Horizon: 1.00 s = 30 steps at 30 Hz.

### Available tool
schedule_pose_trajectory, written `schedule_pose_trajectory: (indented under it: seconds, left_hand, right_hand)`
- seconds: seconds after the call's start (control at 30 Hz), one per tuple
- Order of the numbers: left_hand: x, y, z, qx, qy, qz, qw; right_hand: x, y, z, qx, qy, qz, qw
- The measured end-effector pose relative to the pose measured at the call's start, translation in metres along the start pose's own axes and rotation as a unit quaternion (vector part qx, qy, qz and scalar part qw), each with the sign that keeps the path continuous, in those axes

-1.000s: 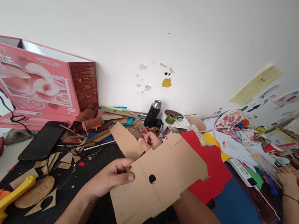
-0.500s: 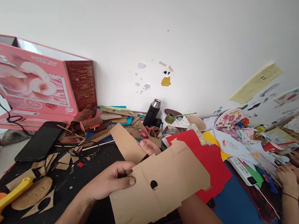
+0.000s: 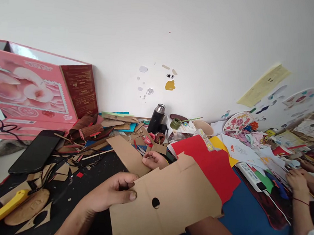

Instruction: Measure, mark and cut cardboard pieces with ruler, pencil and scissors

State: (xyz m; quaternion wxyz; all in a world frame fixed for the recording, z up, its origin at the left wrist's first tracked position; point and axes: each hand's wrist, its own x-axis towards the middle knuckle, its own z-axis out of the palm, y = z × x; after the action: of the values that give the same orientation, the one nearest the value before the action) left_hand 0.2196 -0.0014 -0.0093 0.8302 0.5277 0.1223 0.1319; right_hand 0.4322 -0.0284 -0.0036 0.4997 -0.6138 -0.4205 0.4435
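A brown cardboard sheet point(image 3: 178, 195) with a round hole and notched edges is tilted in front of me. My left hand point(image 3: 120, 192) grips its left edge, thumb flat on the near face. Behind the sheet's upper edge, my right hand point(image 3: 155, 160) has its fingers curled at the side of a plain cardboard strip point(image 3: 127, 153) and appears to pinch it. The sheet covers part of my right hand and wrist, and my right forearm shows again below it. The strip's lower end is hidden behind the sheet.
Red paper point(image 3: 205, 157) lies right of the sheet. A black flask point(image 3: 157, 119) stands by the wall. A phone point(image 3: 36, 151), cardboard scraps point(image 3: 63, 170) and a yellow-handled tool point(image 3: 5, 207) lie left. Another person's hand point(image 3: 298, 181) is at far right, past a power strip point(image 3: 251, 177).
The view has shifted slightly. The sheet has dropped a little and tilted, and my right fingers have curled in closer against the strip. My left hand keeps its grip.
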Motion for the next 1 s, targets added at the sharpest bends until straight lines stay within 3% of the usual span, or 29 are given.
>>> schedule_pose_trajectory:
  seconds: [0.2, 0.43, 0.73, 0.93, 1.0]
  left_hand:
    - [-0.003, -0.001, -0.002, -0.044, 0.038, 0.005, 0.998]
    - [-0.004, 0.006, 0.004, -0.024, 0.005, 0.023, 0.999]
    - [-0.010, 0.008, 0.007, -0.045, 0.006, 0.027, 0.999]
    - [-0.011, 0.006, 0.008, -0.058, -0.013, 0.026, 0.998]
    - [-0.010, 0.006, 0.008, -0.060, -0.016, 0.025, 0.998]
  right_hand:
    - [0.029, -0.017, -0.004, 0.064, 0.065, -0.026, 0.996]
    - [0.054, -0.049, 0.008, 0.106, 0.089, -0.053, 0.989]
    - [0.092, -0.062, 0.059, 0.124, 0.030, -0.088, 0.988]
    - [0.114, -0.075, 0.098, 0.068, -0.065, -0.113, 0.989]
    - [0.129, -0.080, 0.112, 0.038, -0.093, -0.151, 0.983]
